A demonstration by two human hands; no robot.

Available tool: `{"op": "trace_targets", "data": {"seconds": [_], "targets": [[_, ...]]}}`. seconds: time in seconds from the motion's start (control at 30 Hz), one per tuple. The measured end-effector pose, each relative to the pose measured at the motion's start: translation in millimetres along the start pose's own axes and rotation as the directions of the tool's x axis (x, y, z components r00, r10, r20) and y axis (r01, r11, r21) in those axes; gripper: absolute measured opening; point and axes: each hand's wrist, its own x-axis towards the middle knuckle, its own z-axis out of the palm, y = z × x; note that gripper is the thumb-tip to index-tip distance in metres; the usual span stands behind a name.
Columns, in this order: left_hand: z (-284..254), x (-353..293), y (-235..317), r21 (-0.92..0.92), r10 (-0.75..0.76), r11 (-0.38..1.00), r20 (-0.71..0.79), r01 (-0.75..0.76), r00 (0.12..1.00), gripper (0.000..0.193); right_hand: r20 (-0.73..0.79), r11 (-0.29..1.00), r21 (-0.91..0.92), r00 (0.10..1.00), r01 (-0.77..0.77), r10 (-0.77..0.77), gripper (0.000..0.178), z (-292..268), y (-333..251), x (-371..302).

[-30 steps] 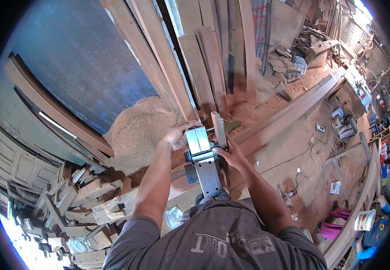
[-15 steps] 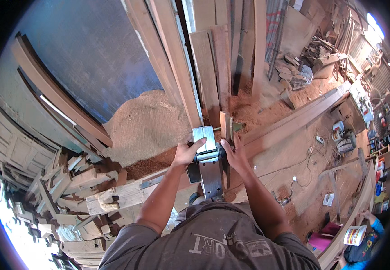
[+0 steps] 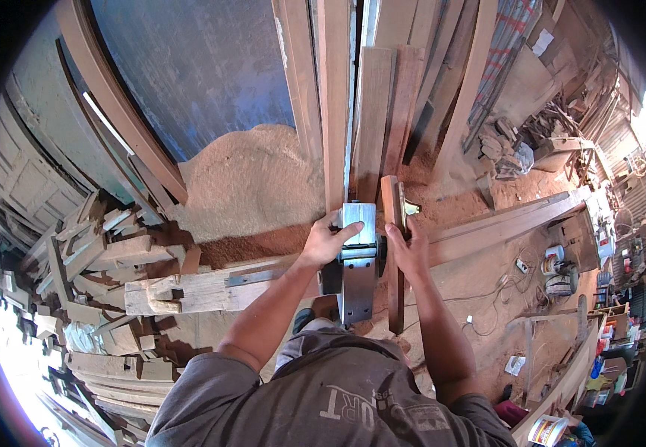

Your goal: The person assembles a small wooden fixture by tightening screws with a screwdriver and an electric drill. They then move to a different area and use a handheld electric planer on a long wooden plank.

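Note:
In front of my body is a machine with flat metal plates and a roller-like gap between them, resembling an upturned electric planer (image 3: 358, 289). My left hand (image 3: 326, 243) grips its far plate, thumb flat on top and fingers down the left side. Just to the right of it, a narrow wooden strip (image 3: 396, 302) points away from me, apart from the plates. My right hand (image 3: 412, 252) is closed round the strip near its middle. Part of the right fingers is hidden behind the wood.
A thick beam (image 3: 203, 292) runs crosswise beneath the machine. Long boards (image 3: 373, 119) lean at the back beside a sawdust heap (image 3: 252, 179). Offcuts (image 3: 106, 276) pile up at left. A cable (image 3: 487, 298) lies on the right floor; another person's hand (image 3: 561, 414) shows at lower right.
The view has shifted, so the scene sits differently. The wooden strip in my right hand now shows more of its length, to the right of the planer. My left hand still grips the planer.

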Motion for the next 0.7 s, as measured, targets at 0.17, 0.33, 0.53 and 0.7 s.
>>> {"op": "trace_targets", "data": {"seconds": [0.17, 0.33, 0.53, 0.7], "targets": [[3.8, -2.4, 6.0, 0.094, 0.033, 0.995, -0.029, -0.03, 0.999, 0.051, -0.08, 0.991, -0.013, 0.988, 0.133, -0.133, 0.038, 17.0, 6.0, -6.9], [-0.6, -0.4, 1.8, 0.105, 0.002, 0.995, -0.034, 0.001, 0.999, 0.05, -0.096, 0.992, -0.079, 0.99, 0.094, -0.102, 0.058, 28.0, 6.4, -6.7], [0.5, -1.5, -2.0, 0.079, 0.024, 0.997, -0.052, -0.02, 0.998, 0.052, -0.1, 0.947, -0.3, 0.983, 0.12, -0.156, 0.051, 19.9, -27.9, -11.9], [5.0, -6.8, 25.8, 0.2, -0.085, 0.976, -0.034, 0.091, 0.996, 0.043, -0.242, 0.965, -0.177, 0.941, 0.196, -0.235, 0.035, 24.5, -11.9, -11.5]]}}
